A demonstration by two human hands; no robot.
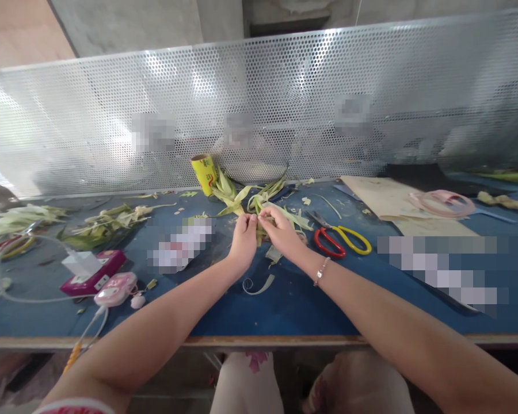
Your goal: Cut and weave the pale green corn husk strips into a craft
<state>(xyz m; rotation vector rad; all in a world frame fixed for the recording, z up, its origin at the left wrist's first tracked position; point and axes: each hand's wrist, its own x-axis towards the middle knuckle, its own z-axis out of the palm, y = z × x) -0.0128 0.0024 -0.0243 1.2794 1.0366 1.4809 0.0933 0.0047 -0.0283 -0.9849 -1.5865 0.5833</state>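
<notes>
My left hand (244, 238) and my right hand (280, 227) meet over the middle of the blue table, fingertips pinched close together. Between them is a pale green strip of corn husk (258, 202), gripped at the fingers. More corn husks (231, 195) fan out just beyond my hands, some under them. A pair of scissors (339, 238) with one red and one yellow handle lies right of my right wrist. A curled pale strip (259, 286) rests on the table near my forearms. The exact hold of the fingertips is partly hidden.
Behind stands a perforated metal panel (267, 103), with a yellow tube (204, 174) before it. Left are husk piles (107, 224), a magenta power socket (92, 273), a pink case (115, 288) and cables. Right lie brown paper (371, 198) and a pink tape roll (442, 204).
</notes>
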